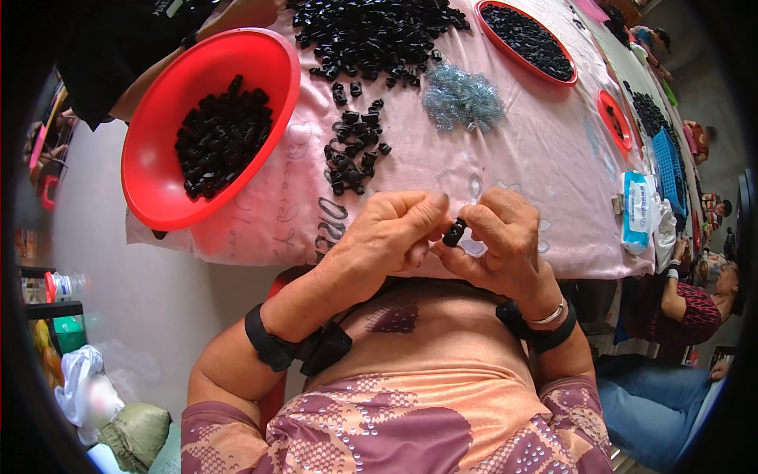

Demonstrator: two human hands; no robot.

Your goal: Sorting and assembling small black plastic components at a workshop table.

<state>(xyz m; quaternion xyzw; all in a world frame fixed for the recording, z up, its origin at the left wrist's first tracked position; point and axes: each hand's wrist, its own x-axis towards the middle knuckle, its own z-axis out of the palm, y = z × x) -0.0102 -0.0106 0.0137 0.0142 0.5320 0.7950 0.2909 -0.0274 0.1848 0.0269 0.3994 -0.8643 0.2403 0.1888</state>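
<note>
My right hand (502, 239) grips a small black plastic piece (455, 231) between thumb and fingertips, just past the table's near edge. Close beside it, my left hand (392, 229) is pinched closed, its fingertips almost at the piece; whatever sits in that pinch is too small to make out. Beyond the left hand lies a loose cluster of black plastic pieces (353, 150) on the pink tablecloth (553, 150). Farther back is a large heap of similar pieces (379, 31). A tangle of small silvery coil springs (463, 96) rests to the right of that heap.
A red basin (276, 103) of black pieces stands at the table's left edge. A red tray (483, 16) of black parts lies at the far right. Right of my hands are a wipes pack (636, 213) and a blue basket (668, 170). Other people sit along the right.
</note>
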